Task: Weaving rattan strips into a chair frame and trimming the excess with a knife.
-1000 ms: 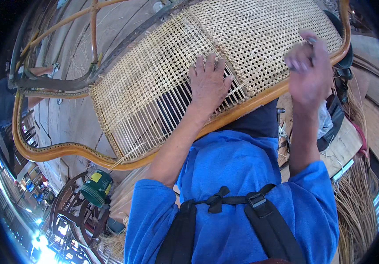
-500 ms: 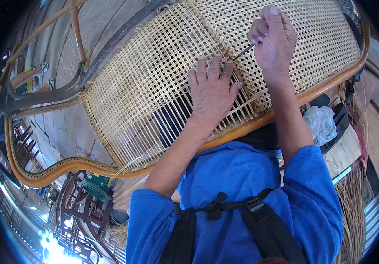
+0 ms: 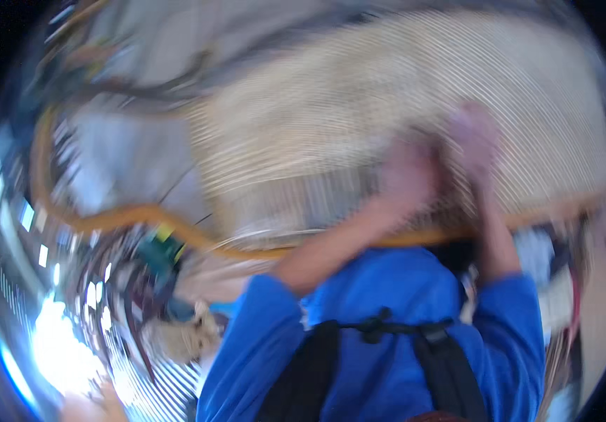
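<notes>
The woven cane panel [image 3: 303,119] spans the curved wooden frame [image 3: 131,214] in front of the person's blue shirt [image 3: 380,288]. The left hand [image 3: 410,169] is over the panel's partly woven section, the right hand [image 3: 476,141] just beside it. Motion blur hides both hands' fingers, so whether either grips anything cannot be told. A green bucket [image 3: 159,253] sits near the frame's lower left.

A blue shirt [image 3: 387,288] is worn, its short sleeves [image 3: 250,352] ended near the elbows. Over it, two wide black shoulder straps [image 3: 310,373] are joined across the chest by a thin, dark strap [image 3: 403,328]. The left hand [image 3: 412,172] and right hand [image 3: 476,141] are left bare.
</notes>
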`<control>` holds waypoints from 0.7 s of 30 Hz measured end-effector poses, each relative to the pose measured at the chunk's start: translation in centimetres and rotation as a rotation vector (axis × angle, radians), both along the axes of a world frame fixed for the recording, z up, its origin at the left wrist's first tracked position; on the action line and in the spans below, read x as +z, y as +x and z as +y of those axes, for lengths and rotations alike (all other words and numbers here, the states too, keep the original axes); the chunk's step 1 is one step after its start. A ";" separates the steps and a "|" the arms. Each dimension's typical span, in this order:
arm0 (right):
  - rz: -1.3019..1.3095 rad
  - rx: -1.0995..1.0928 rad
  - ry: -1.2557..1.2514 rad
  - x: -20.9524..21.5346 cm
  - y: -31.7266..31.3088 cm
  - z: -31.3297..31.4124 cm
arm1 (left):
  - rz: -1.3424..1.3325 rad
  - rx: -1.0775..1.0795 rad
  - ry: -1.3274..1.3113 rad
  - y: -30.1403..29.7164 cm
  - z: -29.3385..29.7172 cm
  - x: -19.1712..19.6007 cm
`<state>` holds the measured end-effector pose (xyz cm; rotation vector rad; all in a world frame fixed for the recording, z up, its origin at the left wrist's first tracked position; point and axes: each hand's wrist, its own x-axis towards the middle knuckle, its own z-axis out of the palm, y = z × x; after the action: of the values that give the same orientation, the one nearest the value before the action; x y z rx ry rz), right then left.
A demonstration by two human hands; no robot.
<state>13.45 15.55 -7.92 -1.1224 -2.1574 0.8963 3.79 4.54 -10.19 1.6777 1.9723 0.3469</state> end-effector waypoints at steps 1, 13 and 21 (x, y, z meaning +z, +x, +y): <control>-0.143 0.111 0.320 -5.8 4.9 0.2 | 0.089 0.018 0.330 1.0 0.2 -1.0; 0.498 -0.221 -0.537 1.6 0.2 0.3 | 0.146 -0.233 0.140 1.5 1.6 1.4; 0.203 0.027 -0.716 2.2 1.2 3.8 | 0.162 -0.242 0.103 1.7 2.9 2.9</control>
<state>14.65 19.36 -5.73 -1.2402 -1.7170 1.7929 5.47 7.42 -7.32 2.0430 1.8610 0.2329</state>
